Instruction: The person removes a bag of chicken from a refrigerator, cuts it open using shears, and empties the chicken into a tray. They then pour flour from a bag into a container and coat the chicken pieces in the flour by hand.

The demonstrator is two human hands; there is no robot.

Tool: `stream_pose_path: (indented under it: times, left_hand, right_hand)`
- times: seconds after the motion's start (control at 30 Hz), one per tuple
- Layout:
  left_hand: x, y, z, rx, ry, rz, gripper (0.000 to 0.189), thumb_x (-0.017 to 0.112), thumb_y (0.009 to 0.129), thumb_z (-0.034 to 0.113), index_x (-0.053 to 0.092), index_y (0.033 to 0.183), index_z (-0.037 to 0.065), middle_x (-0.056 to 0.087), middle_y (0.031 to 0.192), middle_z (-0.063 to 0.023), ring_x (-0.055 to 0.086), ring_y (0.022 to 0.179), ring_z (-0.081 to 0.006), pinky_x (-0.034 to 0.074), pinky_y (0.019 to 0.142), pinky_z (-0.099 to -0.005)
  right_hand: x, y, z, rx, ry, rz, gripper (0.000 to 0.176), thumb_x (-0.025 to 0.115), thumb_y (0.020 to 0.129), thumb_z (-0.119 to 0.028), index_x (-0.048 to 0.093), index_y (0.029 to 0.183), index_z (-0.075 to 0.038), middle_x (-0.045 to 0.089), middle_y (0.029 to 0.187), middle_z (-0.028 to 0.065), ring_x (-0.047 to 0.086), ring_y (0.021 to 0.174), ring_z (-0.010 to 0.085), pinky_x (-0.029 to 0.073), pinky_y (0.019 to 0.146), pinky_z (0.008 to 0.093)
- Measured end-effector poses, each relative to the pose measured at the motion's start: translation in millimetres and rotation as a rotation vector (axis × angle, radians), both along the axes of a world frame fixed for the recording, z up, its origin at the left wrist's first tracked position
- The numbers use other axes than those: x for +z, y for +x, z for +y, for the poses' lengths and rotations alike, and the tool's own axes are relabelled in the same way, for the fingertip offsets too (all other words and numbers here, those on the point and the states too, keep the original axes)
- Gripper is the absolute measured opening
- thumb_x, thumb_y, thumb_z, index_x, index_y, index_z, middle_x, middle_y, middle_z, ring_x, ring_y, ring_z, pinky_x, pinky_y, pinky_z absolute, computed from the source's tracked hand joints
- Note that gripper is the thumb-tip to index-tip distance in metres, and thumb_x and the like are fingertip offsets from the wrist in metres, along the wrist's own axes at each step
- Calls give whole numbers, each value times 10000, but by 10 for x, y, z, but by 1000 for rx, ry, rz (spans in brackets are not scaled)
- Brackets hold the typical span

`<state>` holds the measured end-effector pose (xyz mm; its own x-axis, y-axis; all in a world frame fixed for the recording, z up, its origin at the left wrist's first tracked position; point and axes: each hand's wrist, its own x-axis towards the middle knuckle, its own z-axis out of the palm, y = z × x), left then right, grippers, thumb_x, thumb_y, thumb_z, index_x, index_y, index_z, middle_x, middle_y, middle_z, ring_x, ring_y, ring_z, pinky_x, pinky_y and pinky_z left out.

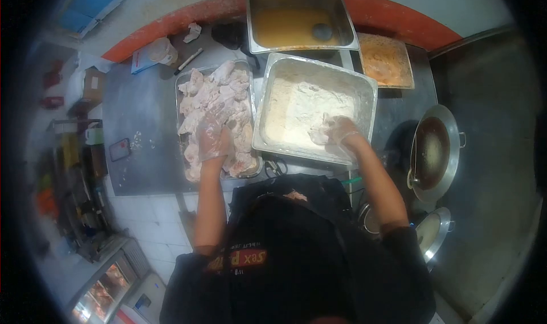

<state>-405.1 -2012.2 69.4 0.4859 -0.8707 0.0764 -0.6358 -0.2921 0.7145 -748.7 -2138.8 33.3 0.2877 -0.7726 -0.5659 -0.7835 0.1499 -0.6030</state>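
Note:
Clear plastic gloves cover both hands. My left hand (215,140) is over a metal tray (259,167), its fingers among raw chicken pieces (223,99) coated in flour. Those fingers blend into the pale meat, so their grip is hidden. To the right, a deep metal pan (317,155) holds white flour (299,105). My right hand (340,131) reaches into this pan near its right side. Its fingers are curled and floury, closed around something I cannot make out at the flour's surface.
Behind the flour pan is a metal pan (256,36) of yellowish liquid with a round dark object in it. An orange-stained tray (387,62) stands at the back right. A large wok (434,147) is at the right. Scissors (277,168) lie between tray and pan. A phone-like object (119,150) lies left.

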Motion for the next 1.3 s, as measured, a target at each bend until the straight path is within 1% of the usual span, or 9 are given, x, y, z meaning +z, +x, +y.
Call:
stream_pose_path:
  times: [0.2,0.3,0.37,0.5,0.57,0.8,0.87,1.07,1.3]
  left_hand:
    - [158,-77,-71,-153,-33,36,416,476,746,-30,609,1140,-10,630,1128,-166,589,1068,-289,419,958,-344]
    - [149,-134,-88,-141,-149,96,342,553,751,51,621,1082,-2,626,1055,-215,591,991,-363,449,884,-415]
    - [143,-180,-91,-193,-154,40,349,547,751,39,622,1090,2,628,1068,-206,596,998,-354,452,890,-406]
    - [247,-205,-131,-207,-94,108,360,530,761,24,623,1108,8,617,1118,-187,581,1056,-333,443,922,-386]
    - [229,-216,-26,-208,-50,81,347,535,769,37,622,1104,7,616,1116,-185,579,1053,-333,443,922,-388]
    - [-120,-29,101,38,72,-51,384,492,760,13,635,1116,27,618,1159,-151,569,1084,-301,404,981,-361]
    - [39,16,-26,2,13,39,382,493,760,18,638,1113,30,617,1160,-153,566,1090,-304,401,985,-366]
    - [162,-16,337,-122,11,-7,406,539,761,66,606,1159,23,611,1134,-183,555,1079,-344,419,957,-403]
    - [355,80,314,-130,-239,-201,459,445,713,-49,624,1132,-4,628,1137,-160,585,1087,-282,409,979,-350]
  right_hand:
    - [349,-29,-2,170,-249,322,300,733,747,-154,649,968,32,671,904,191,663,792,237,513,710,333]
    - [237,-49,33,-194,-124,-232,327,707,738,-306,690,908,-27,670,871,198,643,821,331,495,752,402]
    - [-104,167,59,-102,-602,142,360,730,719,-330,684,917,-32,673,837,181,652,790,312,506,723,387]
    - [187,273,-119,-6,-537,233,453,734,690,-396,679,955,-33,648,1020,197,630,924,305,494,816,362]
    - [198,263,-163,10,-281,293,446,700,713,-419,678,934,-32,658,979,191,641,877,304,492,817,374]
    - [-251,32,-195,-110,-477,317,441,677,697,-457,679,757,-21,671,780,178,653,766,324,503,730,390]
    - [-151,52,-230,-134,-803,252,400,662,689,-406,674,694,-6,663,736,193,653,727,322,504,679,393]
    - [-158,-14,-239,-201,-572,338,368,710,662,-337,675,704,26,664,729,208,647,640,291,494,624,420]
    - [773,427,-239,-367,-450,-267,293,737,685,-230,704,837,19,688,783,154,643,700,203,486,654,329]
